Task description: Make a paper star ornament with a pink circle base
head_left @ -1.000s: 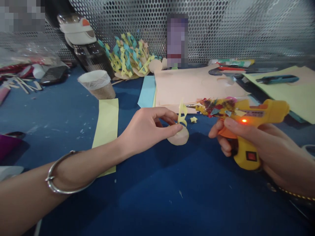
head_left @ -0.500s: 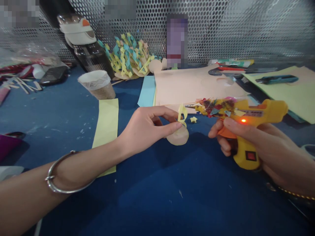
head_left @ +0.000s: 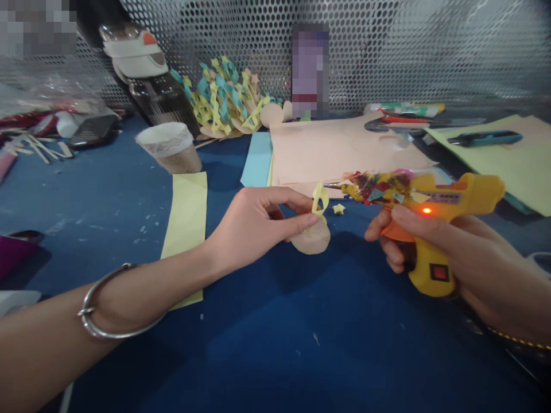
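Note:
Between the thumb and fingers of my left hand (head_left: pixel 267 221) is a curled yellow paper strip (head_left: pixel 319 199), standing up from a round pale paper disc (head_left: pixel 313 238). My right hand (head_left: pixel 456 246) is wrapped round a yellow hot glue gun (head_left: pixel 434 195) with its red light lit. Its metal tip points left and is at the top of the curled strip; whether they touch I cannot tell. Coloured paper scraps cling to the gun's front. A small yellow paper star (head_left: pixel 338 209) lies on the blue table just behind the disc.
A yellow paper strip (head_left: pixel 185 218) lies under my left forearm. Behind it stand a paper cup (head_left: pixel 170 149) and a dark bottle (head_left: pixel 159 92). Pink paper sheets (head_left: pixel 344 149), a bunch of curled paper strips with stars (head_left: pixel 228 94) and a utility knife (head_left: pixel 486 138) are farther back.
Hardly anything differs. The curled paper strip leans very slightly differently at the glue gun's tip; both hands keep their places and grips.

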Action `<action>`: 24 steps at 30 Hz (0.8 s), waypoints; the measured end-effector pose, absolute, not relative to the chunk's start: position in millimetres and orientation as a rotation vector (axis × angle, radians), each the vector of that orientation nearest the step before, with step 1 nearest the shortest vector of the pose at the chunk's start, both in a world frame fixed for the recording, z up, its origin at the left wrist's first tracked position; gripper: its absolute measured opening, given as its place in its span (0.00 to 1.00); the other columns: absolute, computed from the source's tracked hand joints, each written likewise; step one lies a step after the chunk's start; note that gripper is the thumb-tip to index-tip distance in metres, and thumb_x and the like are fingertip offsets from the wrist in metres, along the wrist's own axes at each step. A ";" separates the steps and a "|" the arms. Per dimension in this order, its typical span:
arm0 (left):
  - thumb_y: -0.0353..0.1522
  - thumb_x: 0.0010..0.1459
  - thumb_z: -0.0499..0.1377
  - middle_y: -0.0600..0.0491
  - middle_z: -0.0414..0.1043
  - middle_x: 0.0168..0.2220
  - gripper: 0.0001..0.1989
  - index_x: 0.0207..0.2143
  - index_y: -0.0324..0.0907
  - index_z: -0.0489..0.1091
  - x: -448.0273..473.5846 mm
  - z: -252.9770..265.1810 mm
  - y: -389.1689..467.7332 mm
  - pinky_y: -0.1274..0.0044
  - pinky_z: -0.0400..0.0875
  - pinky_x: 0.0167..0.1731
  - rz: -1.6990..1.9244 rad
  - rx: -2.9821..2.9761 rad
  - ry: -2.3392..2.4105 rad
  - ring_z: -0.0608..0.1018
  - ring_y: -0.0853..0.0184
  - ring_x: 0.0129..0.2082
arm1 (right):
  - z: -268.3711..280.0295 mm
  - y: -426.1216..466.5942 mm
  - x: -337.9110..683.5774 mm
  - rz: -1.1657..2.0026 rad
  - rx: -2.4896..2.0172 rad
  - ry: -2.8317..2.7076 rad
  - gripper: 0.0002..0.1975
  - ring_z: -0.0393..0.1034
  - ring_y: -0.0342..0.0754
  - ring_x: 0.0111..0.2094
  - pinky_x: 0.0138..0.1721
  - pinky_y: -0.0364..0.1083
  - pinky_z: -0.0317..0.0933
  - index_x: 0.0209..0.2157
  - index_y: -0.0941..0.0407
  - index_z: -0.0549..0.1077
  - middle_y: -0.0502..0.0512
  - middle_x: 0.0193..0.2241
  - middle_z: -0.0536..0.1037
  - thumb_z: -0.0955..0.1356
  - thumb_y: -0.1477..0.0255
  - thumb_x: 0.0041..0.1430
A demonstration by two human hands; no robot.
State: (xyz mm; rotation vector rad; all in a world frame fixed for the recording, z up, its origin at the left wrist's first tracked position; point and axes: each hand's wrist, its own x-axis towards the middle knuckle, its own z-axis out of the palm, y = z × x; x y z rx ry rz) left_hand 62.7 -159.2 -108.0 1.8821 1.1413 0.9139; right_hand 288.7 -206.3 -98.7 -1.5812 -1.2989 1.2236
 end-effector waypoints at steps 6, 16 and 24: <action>0.36 0.52 0.64 0.56 0.78 0.30 0.05 0.30 0.45 0.78 62.6 -108.3 -159.3 0.83 0.66 0.18 0.917 1.875 1.132 0.72 0.75 0.20 | -97.2 -207.1 289.5 1.234 -1.597 -1.309 0.21 0.65 0.43 0.19 0.16 0.39 0.57 0.26 0.54 0.77 0.51 0.16 0.71 0.68 0.49 0.50; 0.37 0.51 0.65 0.55 0.78 0.29 0.06 0.29 0.44 0.78 63.0 -107.9 -159.8 0.83 0.66 0.17 0.917 1.863 1.149 0.72 0.75 0.19 | -98.3 -206.5 290.1 1.233 -1.587 -1.309 0.21 0.65 0.42 0.18 0.16 0.39 0.56 0.26 0.53 0.77 0.51 0.16 0.70 0.68 0.49 0.51; 0.36 0.51 0.65 0.54 0.78 0.28 0.06 0.29 0.44 0.78 63.4 -107.6 -160.2 0.83 0.65 0.17 0.915 1.858 1.152 0.71 0.74 0.18 | -93.1 -208.4 288.4 1.145 -1.513 -1.341 0.13 0.65 0.44 0.21 0.19 0.42 0.57 0.28 0.52 0.77 0.52 0.21 0.72 0.69 0.57 0.51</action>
